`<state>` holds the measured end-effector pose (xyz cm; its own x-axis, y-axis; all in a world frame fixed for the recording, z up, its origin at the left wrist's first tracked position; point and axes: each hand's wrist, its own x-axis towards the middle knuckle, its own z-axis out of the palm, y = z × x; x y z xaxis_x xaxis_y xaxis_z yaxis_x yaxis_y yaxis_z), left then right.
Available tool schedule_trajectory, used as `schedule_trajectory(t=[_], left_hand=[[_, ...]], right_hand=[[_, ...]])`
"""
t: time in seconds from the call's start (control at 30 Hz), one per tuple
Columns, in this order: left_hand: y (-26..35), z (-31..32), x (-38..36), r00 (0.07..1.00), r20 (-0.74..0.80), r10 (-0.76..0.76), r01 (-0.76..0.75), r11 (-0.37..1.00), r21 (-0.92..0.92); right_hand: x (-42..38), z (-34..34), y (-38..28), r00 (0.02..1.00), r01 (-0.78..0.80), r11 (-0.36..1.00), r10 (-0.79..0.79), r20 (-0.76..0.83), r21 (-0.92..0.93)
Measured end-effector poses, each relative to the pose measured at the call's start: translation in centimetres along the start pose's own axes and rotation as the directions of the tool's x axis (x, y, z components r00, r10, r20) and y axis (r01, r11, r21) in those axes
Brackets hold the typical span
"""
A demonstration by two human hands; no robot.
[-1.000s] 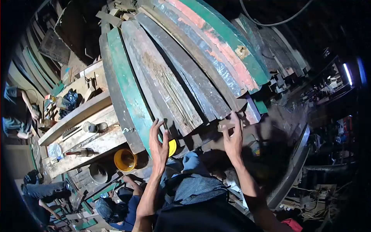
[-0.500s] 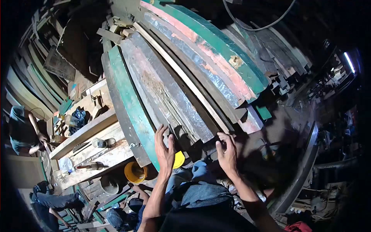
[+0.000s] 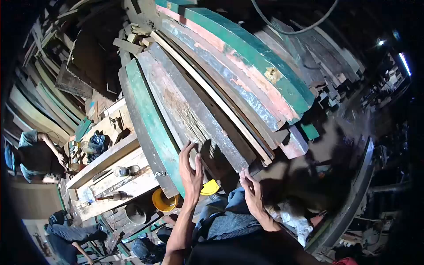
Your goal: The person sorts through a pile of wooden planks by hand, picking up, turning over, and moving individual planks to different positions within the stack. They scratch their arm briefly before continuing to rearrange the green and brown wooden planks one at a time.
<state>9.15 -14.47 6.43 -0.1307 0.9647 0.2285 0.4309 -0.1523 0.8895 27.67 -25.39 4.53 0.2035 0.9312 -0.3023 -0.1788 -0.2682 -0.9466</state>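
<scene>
At plank end, right hand curved

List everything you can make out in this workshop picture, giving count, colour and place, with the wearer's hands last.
Curved timbers: many, green, pink, grey, brown, centre
Stacked boards: many, mixed colours, far left
Offcuts: several, pale, above centre
Hose or cable: one, grey, top right
Tube light: one, white, far right
Bench: one, pale, left
Brush-like tool: one, brownish, on bench
Buckets: two, orange and grey, lower left
Other people: at least three, dark clothes, left
Left hand: one, bare, beside a green timber
Right hand: one, bare, at a grey timber's end
</scene>
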Motion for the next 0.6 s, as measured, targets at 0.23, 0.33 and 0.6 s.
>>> schedule_trajectory(t=[0.23, 0.33, 0.6], left_hand=[[1.2, 2.3, 1.6, 0.999, 0.040, 0.008, -0.003, 0.989, -0.145], [1.8, 2.7, 1.6, 0.998, 0.050, 0.046, -0.040, 0.992, -0.117], [0.3, 2.3, 0.0, 0.992, 0.125, -0.006, 0.015, 0.998, -0.069]], right_hand=[[3.0, -0.6, 0.7, 0.993, 0.118, 0.966, -0.115, 0.023, -0.232], [2.7, -5.0, 0.5, 0.994, 0.096, 0.995, -0.098, -0.046, -0.033], [4.8, -12.6, 5.2, 0.926, -0.020, 0.982, 0.088, -0.367, 0.186]])
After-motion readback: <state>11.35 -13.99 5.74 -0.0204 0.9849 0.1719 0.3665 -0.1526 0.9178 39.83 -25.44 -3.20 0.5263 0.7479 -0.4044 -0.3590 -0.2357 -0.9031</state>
